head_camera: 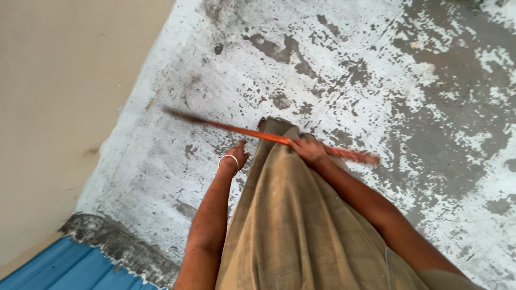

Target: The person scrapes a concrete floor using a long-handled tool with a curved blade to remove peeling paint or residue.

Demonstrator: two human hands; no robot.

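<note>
My right hand [308, 149] grips a long orange-red stick [244, 131], probably a broom handle, that runs across the view from the left, where its dark end is blurred, to the right past my hand. My left hand [235, 156], with a white bangle on the wrist, hangs free just below the stick with its fingers loosely curled and holds nothing. A tan cloth garment [290, 225] drapes down between my arms.
A worn concrete floor [376, 70] with flaking white paint and dark patches fills the view. A beige wall [59, 96] stands on the left. A blue corrugated sheet [70, 268] lies at the bottom left, beyond a dark raised edge [118, 244].
</note>
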